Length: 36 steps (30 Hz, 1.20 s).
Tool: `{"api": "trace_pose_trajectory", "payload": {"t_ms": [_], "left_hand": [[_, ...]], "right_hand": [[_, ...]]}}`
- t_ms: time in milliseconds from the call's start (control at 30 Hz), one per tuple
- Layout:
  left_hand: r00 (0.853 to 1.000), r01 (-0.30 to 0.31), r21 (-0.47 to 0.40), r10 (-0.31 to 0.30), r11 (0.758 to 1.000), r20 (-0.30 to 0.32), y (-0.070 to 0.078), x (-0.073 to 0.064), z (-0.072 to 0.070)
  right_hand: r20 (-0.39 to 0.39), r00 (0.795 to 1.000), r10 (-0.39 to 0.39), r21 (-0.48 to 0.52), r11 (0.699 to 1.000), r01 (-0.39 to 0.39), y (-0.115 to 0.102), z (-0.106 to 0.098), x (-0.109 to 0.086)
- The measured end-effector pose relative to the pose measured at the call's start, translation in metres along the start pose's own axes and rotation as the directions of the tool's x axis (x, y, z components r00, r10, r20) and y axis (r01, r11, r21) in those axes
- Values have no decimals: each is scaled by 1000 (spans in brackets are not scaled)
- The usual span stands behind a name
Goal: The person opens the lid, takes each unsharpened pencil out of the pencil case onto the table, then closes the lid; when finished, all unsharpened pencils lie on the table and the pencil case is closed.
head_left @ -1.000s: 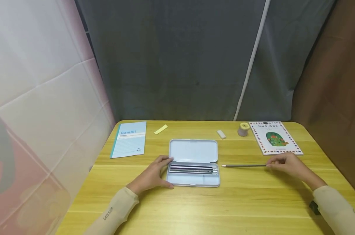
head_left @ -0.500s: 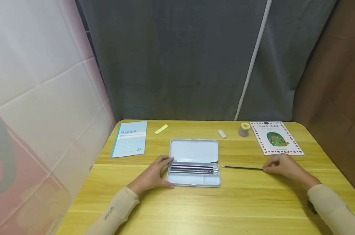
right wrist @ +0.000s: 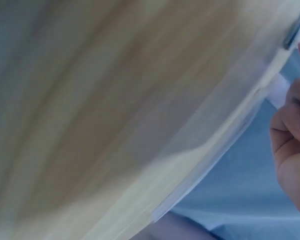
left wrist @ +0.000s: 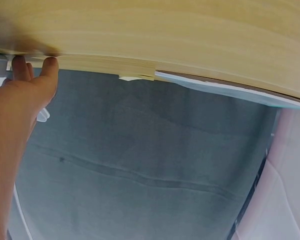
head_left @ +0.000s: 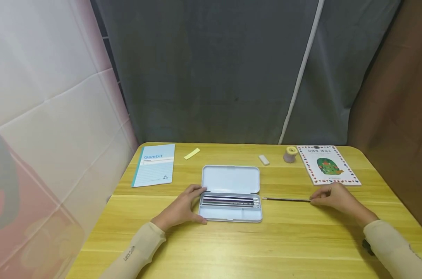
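Observation:
A pale blue pencil case (head_left: 217, 214) lies with its lid up near the middle of the table in the head view, several dark pencils (head_left: 228, 201) side by side in its back compartment. My left hand (head_left: 179, 207) holds the case by its left end, thumb at the front corner and fingers at the hinge side; those fingers (left wrist: 50, 67) show at the upper left in the left wrist view. To the right of the case, my right hand (head_left: 334, 198) pinches the far right end of a dark pencil (head_left: 287, 199). The pencil's eraser end points at the case.
A blue notebook (head_left: 155, 166) and a yellow strip (head_left: 192, 154) lie at the back left. Behind the case to the right are a white eraser (head_left: 264, 160), a spool-like thing with a yellow top (head_left: 290, 154) and a white picture-covered booklet (head_left: 327, 166). Curtains surround the table.
My right hand has shifted a little left, with the pencil's gripped end moving left and slightly nearer me. The left hand and the pencil case have stayed in place.

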<state>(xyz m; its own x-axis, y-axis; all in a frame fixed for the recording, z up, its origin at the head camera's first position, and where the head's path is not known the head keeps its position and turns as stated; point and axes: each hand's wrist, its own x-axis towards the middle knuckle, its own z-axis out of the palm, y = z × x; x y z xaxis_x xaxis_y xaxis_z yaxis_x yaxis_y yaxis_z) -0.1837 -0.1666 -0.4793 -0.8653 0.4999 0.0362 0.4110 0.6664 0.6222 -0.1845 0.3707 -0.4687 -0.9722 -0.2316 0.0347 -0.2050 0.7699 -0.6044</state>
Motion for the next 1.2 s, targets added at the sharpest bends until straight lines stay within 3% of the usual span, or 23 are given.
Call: {"api": "trace_pose_trajectory", "payload": {"t_ms": [200, 533, 833, 1200], "left_hand": [[1000, 3, -2, -3, 1000, 4, 1, 0, 0], [1000, 7, -1, -7, 1000, -4, 1, 0, -1], [1000, -6, -18, 6, 1000, -8, 1, 0, 1], [1000, -1, 0, 1, 1000, -13, 1, 0, 2]], "right_hand": [[-94, 995, -25, 31, 999, 28, -42, 9, 8], [-79, 994, -80, 175, 980, 93, -107, 50, 34], [27, 992, -125, 205, 972, 117, -125, 84, 53], [141, 982, -126, 126, 986, 108, -129, 94, 62]]}}
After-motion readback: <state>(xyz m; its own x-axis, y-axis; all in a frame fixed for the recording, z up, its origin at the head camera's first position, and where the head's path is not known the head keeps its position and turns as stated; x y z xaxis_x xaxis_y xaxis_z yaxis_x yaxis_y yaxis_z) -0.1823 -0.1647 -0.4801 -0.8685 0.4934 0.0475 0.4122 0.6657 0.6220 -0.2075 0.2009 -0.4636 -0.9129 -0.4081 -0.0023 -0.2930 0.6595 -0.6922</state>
